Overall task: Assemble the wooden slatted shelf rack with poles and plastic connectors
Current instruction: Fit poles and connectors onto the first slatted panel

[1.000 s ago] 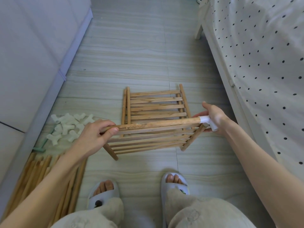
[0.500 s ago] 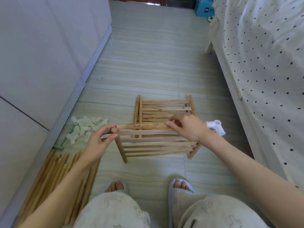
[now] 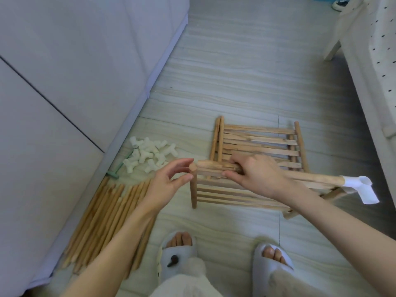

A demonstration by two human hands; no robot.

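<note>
Between both hands point(image 3: 169, 183), round wooden pole point(image 3: 310, 179)

white connectors point(image 3: 150, 155), tan poles point(image 3: 107, 219)

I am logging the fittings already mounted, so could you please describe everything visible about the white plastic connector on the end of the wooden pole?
The white plastic connector is a smooth, opaque tube fitting with several sockets: one is pushed over the far right end of the round wooden pole, another shows an open round mouth, and a third branch angles down to the right. It hangs above the pale tiled floor, beside the right end of the wooden slatted shelf panel. Neither hand touches it; the right hand grips the pole further left.
</note>
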